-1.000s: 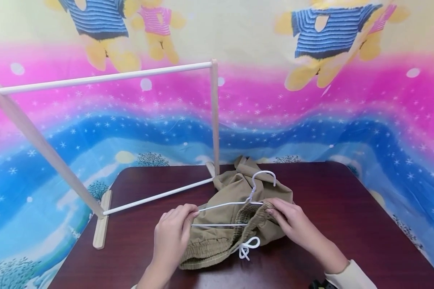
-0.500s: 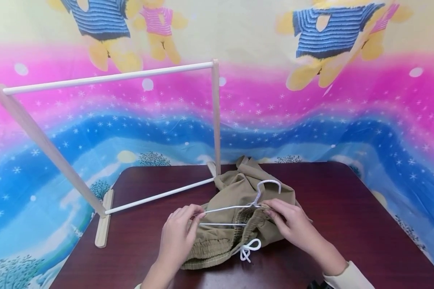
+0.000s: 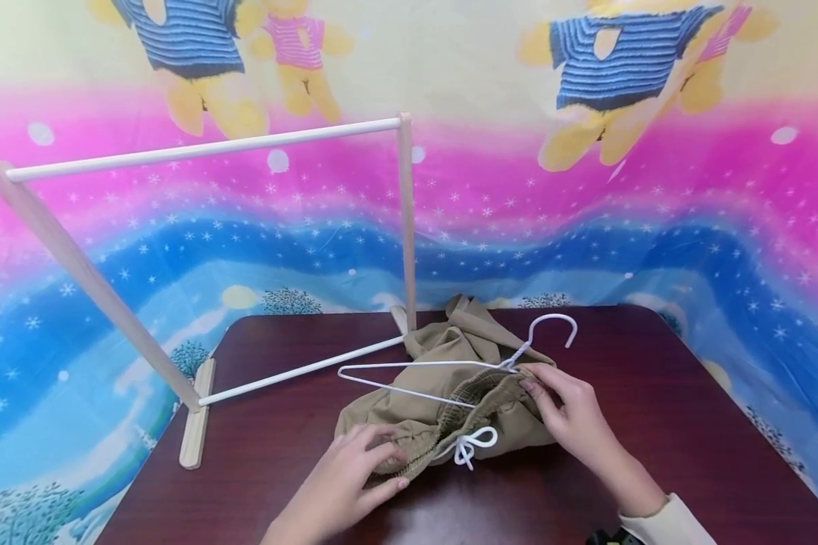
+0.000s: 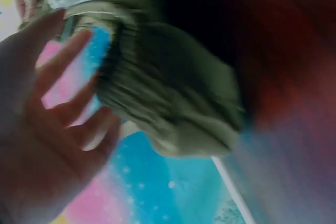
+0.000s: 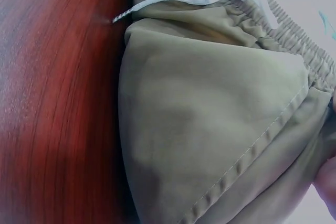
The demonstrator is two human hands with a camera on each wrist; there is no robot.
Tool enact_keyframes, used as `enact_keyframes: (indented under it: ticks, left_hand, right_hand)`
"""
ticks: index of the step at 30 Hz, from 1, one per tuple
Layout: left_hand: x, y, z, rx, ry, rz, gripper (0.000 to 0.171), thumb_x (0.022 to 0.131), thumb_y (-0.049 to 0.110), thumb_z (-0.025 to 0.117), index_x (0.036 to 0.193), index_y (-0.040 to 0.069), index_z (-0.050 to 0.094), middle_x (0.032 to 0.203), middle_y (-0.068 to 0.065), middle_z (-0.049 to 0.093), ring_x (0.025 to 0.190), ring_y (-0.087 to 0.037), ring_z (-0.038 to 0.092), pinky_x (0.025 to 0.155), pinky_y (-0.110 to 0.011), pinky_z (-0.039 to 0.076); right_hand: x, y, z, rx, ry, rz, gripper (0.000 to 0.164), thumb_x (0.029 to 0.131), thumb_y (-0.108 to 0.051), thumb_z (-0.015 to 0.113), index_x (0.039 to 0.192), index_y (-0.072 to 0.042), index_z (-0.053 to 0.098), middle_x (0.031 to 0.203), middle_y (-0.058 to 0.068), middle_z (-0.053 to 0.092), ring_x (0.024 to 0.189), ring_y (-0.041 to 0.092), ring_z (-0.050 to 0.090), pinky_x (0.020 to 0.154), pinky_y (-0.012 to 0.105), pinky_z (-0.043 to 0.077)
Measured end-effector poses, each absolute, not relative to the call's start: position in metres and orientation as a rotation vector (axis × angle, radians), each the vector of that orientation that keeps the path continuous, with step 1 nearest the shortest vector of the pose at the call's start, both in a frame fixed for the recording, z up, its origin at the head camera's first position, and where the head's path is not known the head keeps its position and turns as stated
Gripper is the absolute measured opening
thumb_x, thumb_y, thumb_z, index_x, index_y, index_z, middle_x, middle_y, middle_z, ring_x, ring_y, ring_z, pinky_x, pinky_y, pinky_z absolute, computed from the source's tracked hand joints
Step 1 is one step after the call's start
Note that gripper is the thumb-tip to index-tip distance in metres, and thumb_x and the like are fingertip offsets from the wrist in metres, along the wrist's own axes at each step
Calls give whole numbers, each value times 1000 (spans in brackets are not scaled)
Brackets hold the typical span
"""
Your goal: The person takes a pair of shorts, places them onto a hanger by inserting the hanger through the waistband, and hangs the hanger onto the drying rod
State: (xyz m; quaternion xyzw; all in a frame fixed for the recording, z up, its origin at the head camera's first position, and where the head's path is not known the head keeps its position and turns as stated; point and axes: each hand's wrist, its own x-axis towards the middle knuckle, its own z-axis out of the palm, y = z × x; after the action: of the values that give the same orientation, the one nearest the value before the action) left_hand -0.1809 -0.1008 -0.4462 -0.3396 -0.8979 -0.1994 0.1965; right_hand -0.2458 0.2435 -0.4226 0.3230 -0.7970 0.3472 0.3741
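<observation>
Khaki trousers (image 3: 443, 344) with an elastic waistband and a tied white drawstring (image 3: 473, 445) lie bunched on the table. A white wire hanger (image 3: 518, 354) lies across the waist opening, its hook pointing up to the right. Its right arm is inside the waistband; the left arm sticks out bare over the cloth. With thumb and fingers, my right hand (image 3: 572, 412) pinches the waistband beside the hanger's neck. My left hand (image 3: 344, 481) is at the near left part of the waistband, fingers spread and slightly bent. In the left wrist view, the fingers overlap the waist opening.
A wooden rack (image 3: 204, 150) with white rails stands at the left, one foot near the table's left edge. Its right post comes down beside the trouser legs. The dark red-brown table (image 3: 668, 409) ends at a printed cloth backdrop (image 3: 477, 250).
My left hand has let go of the hanger's left arm and moved down to the waistband. The hanger has shifted right and turned, its hook further right. My right hand keeps its pinch.
</observation>
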Motion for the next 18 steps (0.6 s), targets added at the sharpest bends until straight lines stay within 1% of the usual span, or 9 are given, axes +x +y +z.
enact_keyframes:
  ticks: [2, 4, 7, 10, 12, 13, 14, 16, 18]
  left_hand:
    - [-178, -106, -453, -905, -2625, -481, 22, 92, 47, 71, 105, 29, 73, 128, -1, 65, 119, -20, 60, 87, -47, 51]
    - [-177, -111, -457, -842, -2696, -418, 26, 92, 50, 69, 107, 29, 72, 129, -2, 65, 117, -23, 62, 84, -46, 51]
    - [-175, -118, -460, -775, -2723, -372, 27, 92, 47, 71, 108, 27, 72, 121, 2, 68, 107, -21, 66, 78, -43, 52]
    - [-175, -122, -460, -720, -2694, -390, 17, 92, 33, 73, 106, 24, 71, 100, 8, 71, 84, -13, 67, 63, -34, 52]
    - [-176, -125, -458, -674, -2679, -441, 16, 92, 20, 72, 107, 22, 69, 84, 12, 67, 68, -6, 60, 52, -29, 47]
    - [-177, -127, -457, -646, -2677, -479, 19, 91, 14, 71, 109, 21, 68, 76, 14, 63, 63, -4, 56, 49, -28, 44]
    - [-177, -128, -455, -610, -2688, -537, 24, 91, 10, 69, 112, 21, 67, 71, 16, 57, 60, -2, 50, 48, -26, 41]
    - [-180, -131, -451, -539, -2712, -680, 31, 92, 3, 64, 118, 21, 65, 68, 17, 50, 59, 0, 43, 51, -25, 40]
    - [-183, -135, -446, -468, -2730, -879, 36, 94, -1, 58, 122, 20, 63, 66, 14, 45, 57, -1, 43, 53, -25, 41]
  right_hand:
    - [-246, 247, -423, 801, -2043, 898, 42, 76, 19, 73, 109, -8, 74, 97, 2, 73, 82, 2, 59, 75, 15, 45]
    - [-245, 250, -423, 776, -2048, 900, 41, 77, 18, 73, 108, -8, 74, 98, 3, 73, 85, 0, 60, 78, 13, 45]
    - [-245, 253, -423, 749, -2040, 911, 39, 77, 18, 73, 107, -7, 74, 99, 6, 74, 90, -2, 61, 82, 11, 44]
    - [-243, 257, -423, 725, -2036, 928, 39, 77, 19, 72, 107, -6, 75, 100, 9, 74, 96, -5, 61, 85, 10, 43]
    - [-242, 259, -423, 716, -2041, 937, 39, 77, 19, 72, 107, -6, 75, 101, 9, 74, 99, -6, 61, 86, 9, 43]
    - [-242, 260, -423, 713, -2045, 939, 40, 77, 20, 72, 108, -6, 75, 101, 9, 74, 100, -7, 60, 86, 9, 43]
    - [-242, 261, -423, 713, -2051, 939, 40, 77, 20, 72, 108, -6, 75, 101, 9, 74, 100, -7, 60, 86, 8, 43]
    - [-242, 263, -423, 724, -2065, 936, 40, 78, 20, 71, 108, -6, 75, 101, 8, 74, 98, -7, 61, 85, 9, 44]
    - [-241, 266, -423, 751, -2094, 926, 40, 79, 19, 72, 109, -8, 74, 101, 5, 74, 94, -6, 61, 82, 9, 45]
